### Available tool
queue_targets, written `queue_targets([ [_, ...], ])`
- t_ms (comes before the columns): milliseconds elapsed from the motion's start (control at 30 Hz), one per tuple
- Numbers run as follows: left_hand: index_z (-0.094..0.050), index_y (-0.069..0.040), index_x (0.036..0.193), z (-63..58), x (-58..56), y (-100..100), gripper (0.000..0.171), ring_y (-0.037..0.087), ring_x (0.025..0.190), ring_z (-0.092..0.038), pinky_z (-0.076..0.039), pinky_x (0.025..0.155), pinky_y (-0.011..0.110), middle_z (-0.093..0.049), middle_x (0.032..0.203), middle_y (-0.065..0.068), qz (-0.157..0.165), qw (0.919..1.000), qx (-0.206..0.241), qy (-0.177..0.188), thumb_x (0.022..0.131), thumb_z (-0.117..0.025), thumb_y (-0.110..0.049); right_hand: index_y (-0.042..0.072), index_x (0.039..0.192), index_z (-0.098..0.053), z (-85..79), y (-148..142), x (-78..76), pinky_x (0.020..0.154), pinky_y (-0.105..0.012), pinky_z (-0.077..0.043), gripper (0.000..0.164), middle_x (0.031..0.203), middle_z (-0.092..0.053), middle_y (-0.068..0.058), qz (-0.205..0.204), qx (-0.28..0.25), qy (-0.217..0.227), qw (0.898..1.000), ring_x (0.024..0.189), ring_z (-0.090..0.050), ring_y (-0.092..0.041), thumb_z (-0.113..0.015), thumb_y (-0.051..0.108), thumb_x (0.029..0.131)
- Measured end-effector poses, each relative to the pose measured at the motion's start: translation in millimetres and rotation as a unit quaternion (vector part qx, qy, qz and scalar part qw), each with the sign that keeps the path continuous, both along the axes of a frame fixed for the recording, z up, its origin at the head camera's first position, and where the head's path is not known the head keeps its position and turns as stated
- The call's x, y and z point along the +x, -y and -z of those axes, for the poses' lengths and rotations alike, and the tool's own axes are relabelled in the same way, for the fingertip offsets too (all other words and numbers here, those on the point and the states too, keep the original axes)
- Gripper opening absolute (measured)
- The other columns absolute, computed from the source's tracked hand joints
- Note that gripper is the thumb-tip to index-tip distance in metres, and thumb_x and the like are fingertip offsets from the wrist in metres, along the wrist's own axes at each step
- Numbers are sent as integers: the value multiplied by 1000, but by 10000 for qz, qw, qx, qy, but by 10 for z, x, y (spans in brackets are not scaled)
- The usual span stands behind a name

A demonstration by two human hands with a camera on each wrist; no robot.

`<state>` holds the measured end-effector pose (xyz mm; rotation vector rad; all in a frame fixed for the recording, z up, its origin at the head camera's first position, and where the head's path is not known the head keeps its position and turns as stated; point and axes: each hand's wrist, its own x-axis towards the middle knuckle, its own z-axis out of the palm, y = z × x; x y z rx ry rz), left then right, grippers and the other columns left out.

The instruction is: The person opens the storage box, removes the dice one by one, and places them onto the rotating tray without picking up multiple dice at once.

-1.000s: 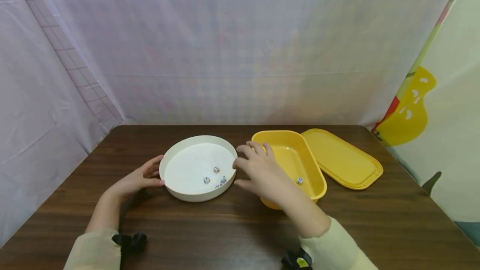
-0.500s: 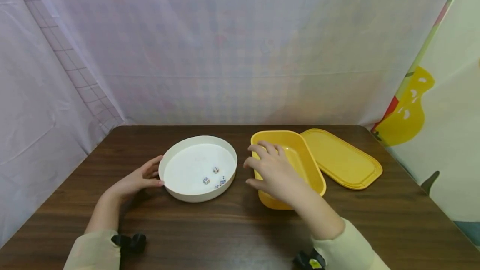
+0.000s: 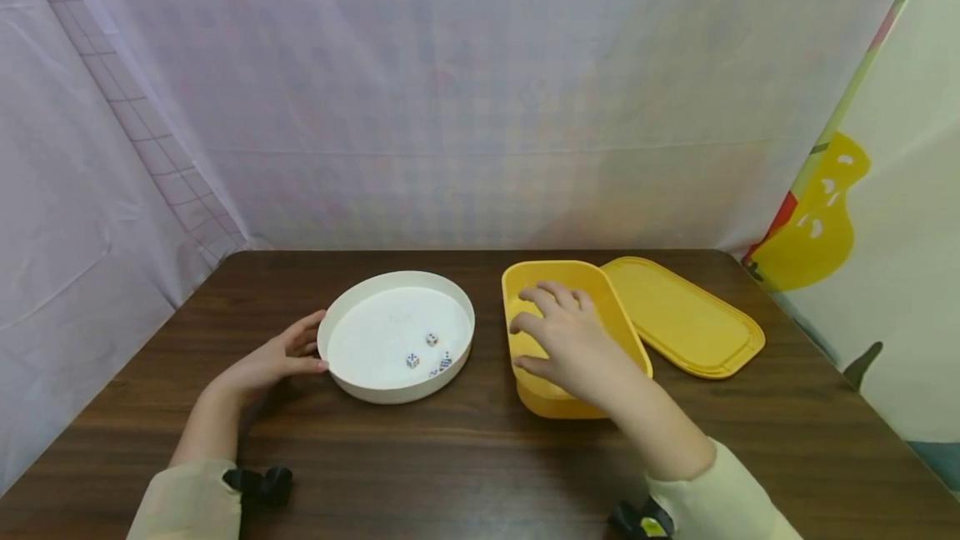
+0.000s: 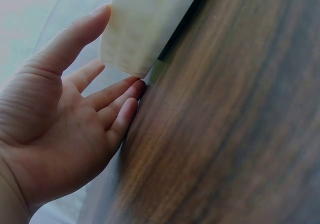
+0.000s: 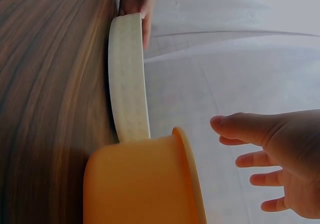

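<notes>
A round white tray (image 3: 375, 319) stands on the brown table, with several white dice (image 3: 432, 340) gathered in its right part. My left hand (image 3: 266, 363) is at the tray's left side. In the left wrist view its thumb and fingertips touch the tray's wall (image 4: 142, 26), the fingers mostly straight. My right hand (image 3: 564, 342) hovers over a deep yellow box (image 3: 555, 403), palm down. The right wrist view shows this hand (image 5: 287, 159) above the box's rim, fingers spread and nothing between them. Hand and forearm cover part of the box's inside.
To the right of the box lies its flat yellow lid (image 3: 682, 319), with one corner close to the box's rim. Pale cloth (image 3: 480, 107) hangs behind the table. Brown tabletop (image 3: 420, 473) extends in front of the tray and box.
My right hand has moved right, from beside the tray's right rim to over the yellow box, and now hides the die seen in it earlier. My left hand and the tray stay put.
</notes>
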<state>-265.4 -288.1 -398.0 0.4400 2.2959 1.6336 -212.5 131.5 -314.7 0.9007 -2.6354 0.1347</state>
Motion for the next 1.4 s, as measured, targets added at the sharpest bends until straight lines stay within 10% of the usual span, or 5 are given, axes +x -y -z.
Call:
queue_targets([
  [1400, -3, -1, 153, -17, 21, -13, 89, 47, 137, -17, -15, 105, 59, -14, 151, 32, 111, 9999, 64, -75, 89, -66, -8, 11, 97, -69, 240, -642, -167, 93, -62, -27, 30, 125, -53, -20, 608, 236, 238, 9976, 119, -39, -43, -84, 24, 74],
])
